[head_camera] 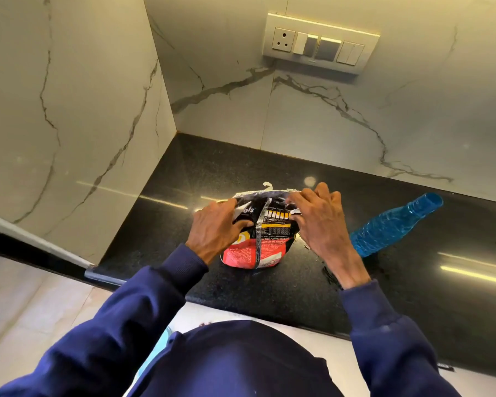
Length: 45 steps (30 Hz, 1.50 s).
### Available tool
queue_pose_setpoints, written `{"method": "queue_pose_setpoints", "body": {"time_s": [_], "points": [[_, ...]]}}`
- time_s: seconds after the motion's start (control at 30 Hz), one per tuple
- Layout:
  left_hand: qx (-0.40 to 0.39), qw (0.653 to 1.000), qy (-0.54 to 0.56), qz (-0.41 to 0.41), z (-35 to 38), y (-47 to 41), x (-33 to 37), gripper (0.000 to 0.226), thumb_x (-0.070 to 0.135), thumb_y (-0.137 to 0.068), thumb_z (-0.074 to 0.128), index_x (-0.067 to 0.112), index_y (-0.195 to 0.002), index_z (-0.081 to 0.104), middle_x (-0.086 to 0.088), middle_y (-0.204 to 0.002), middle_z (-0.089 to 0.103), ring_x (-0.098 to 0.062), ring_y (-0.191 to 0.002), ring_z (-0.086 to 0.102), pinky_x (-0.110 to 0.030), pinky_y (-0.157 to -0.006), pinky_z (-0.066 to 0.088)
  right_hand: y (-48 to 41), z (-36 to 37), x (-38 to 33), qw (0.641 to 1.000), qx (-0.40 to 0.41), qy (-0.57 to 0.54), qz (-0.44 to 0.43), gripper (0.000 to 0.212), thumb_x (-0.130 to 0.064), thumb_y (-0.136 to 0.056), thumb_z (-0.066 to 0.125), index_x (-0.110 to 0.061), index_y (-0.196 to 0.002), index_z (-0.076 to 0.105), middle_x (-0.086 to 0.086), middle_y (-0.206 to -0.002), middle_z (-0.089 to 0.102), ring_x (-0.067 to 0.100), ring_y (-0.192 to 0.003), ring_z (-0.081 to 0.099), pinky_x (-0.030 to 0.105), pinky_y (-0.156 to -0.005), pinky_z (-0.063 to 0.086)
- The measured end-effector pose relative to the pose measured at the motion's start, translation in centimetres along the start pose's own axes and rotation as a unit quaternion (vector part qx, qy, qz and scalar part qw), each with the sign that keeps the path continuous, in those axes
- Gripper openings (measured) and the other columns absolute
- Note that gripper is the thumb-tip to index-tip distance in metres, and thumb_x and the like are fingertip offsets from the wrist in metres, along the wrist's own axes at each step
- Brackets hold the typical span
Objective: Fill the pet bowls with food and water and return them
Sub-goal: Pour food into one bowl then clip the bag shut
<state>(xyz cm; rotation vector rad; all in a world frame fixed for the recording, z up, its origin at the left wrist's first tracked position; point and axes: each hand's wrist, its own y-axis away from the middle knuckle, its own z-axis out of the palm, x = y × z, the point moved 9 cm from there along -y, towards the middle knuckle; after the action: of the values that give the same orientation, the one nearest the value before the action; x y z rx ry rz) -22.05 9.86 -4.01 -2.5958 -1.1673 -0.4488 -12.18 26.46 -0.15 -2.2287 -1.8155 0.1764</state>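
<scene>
A black, red and yellow pet food bag (262,239) stands on the black countertop (269,296), its silver top edge crumpled. My left hand (215,227) grips the bag's upper left side. My right hand (321,222) pinches the top right edge of the bag. A blue plastic water bottle (393,224) with no cap stands to the right of the bag, close to my right wrist. No pet bowl is in view.
Marble walls close the counter in at the left and the back. A switch panel (321,43) hangs on the back wall. Water drops (330,273) lie on the counter near my right wrist. Pale floor tiles (40,305) show at lower left.
</scene>
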Motion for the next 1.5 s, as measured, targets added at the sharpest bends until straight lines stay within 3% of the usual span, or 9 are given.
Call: {"method": "queue_pose_setpoints", "body": {"time_s": [0.17,0.27,0.4,0.57,0.9,1.03,1.17,1.3,1.5], "points": [[0.145,0.979,0.071,0.121,-1.9,1.9,1.6,0.032,0.027,-0.098,0.061,0.016,-0.125,0.047,-0.007,-0.105,0.067,-0.016,-0.069,0.065,-0.026,-0.05,0.054,1.1,0.8,-0.8,0.997,0.048,-0.053,-0.042,0.031,-0.017,-0.083,0.078,-0.016,-0.113,0.072,0.002,-0.119,0.068,0.024,-0.105,0.052,0.038,-0.083,0.045],[0.124,0.979,0.002,0.162,-0.3,2.9,1.8,0.048,0.004,-0.088,0.069,0.016,-0.131,0.05,-0.008,-0.12,0.059,-0.021,-0.072,0.067,-0.033,-0.048,0.059,1.7,1.1,-1.2,0.995,0.054,-0.059,-0.063,0.025,-0.019,-0.085,0.077,-0.015,-0.11,0.075,0.0,-0.124,0.069,0.024,-0.113,0.048,0.039,-0.089,0.042],[0.08,0.987,-0.069,0.121,0.8,3.1,1.7,0.019,0.022,-0.097,0.05,0.013,-0.108,0.063,-0.009,-0.116,0.056,-0.022,-0.089,0.064,-0.037,-0.064,0.059,2.4,1.4,-1.3,0.994,0.028,-0.07,-0.079,0.036,-0.042,-0.091,0.066,-0.017,-0.117,0.073,0.002,-0.149,0.05,0.026,-0.134,0.036,0.04,-0.107,0.029],[0.049,0.987,-0.085,0.129,2.1,3.5,2.5,0.049,0.058,-0.1,0.036,0.024,-0.098,0.071,-0.008,-0.132,0.051,-0.024,-0.115,0.049,-0.041,-0.091,0.049,3.6,2.2,-0.5,0.991,0.036,-0.069,-0.105,0.039,-0.048,-0.089,0.065,-0.019,-0.111,0.076,-0.001,-0.143,0.056,0.029,-0.136,0.038,0.044,-0.108,0.028],[0.002,0.971,-0.135,0.198,3.8,3.0,1.4,0.04,0.039,-0.101,0.039,0.022,-0.087,0.073,-0.001,-0.078,0.075,-0.021,-0.089,0.069,-0.039,-0.095,0.043,3.6,1.9,0.1,0.997,0.052,-0.056,-0.032,0.029,-0.051,-0.097,0.057,-0.028,-0.105,0.073,-0.013,-0.126,0.066,0.018,-0.139,0.042,0.059,-0.116,0.019],[0.045,0.984,0.011,0.173,1.2,3.0,1.3,0.041,0.039,-0.103,0.038,0.017,-0.091,0.07,-0.004,-0.087,0.073,-0.023,-0.087,0.067,-0.04,-0.09,0.049,3.7,0.2,2.6,0.92,0.119,-0.369,0.056,0.019,-0.022,-0.099,0.062,-0.014,-0.114,0.071,0.001,-0.12,0.07,0.015,-0.124,0.056,0.048,-0.102,0.048],[0.176,0.973,0.106,0.105,-1.6,2.7,-0.3,0.022,0.009,-0.084,0.075,0.012,-0.103,0.065,-0.005,-0.105,0.06,-0.019,-0.097,0.056,-0.033,-0.08,0.052,3.2,-0.2,4.9,0.856,0.141,-0.459,0.193,0.036,-0.016,-0.091,0.073,-0.012,-0.125,0.062,0.001,-0.119,0.067,0.01,-0.1,0.068,0.029,-0.083,0.061],[0.13,0.975,0.181,0.014,-1.7,0.7,-2.8,0.042,0.0,-0.076,0.079,0.014,-0.107,0.053,-0.001,-0.105,0.054,-0.015,-0.09,0.052,-0.03,-0.074,0.053,1.6,1.9,3.4,0.891,0.015,-0.418,0.178,0.046,-0.028,-0.081,0.082,-0.018,-0.122,0.064,-0.005,-0.113,0.065,0.007,-0.093,0.064,0.016,-0.08,0.052],[0.051,0.987,0.139,0.065,-0.7,-0.5,-3.2,0.021,0.001,-0.079,0.075,0.018,-0.078,0.063,0.004,-0.093,0.056,-0.015,-0.088,0.053,-0.033,-0.074,0.053,0.9,1.3,0.9,0.971,0.076,-0.225,0.033,0.02,-0.006,-0.08,0.08,-0.01,-0.099,0.075,0.002,-0.102,0.067,0.013,-0.098,0.05,0.015,-0.086,0.04]]}}
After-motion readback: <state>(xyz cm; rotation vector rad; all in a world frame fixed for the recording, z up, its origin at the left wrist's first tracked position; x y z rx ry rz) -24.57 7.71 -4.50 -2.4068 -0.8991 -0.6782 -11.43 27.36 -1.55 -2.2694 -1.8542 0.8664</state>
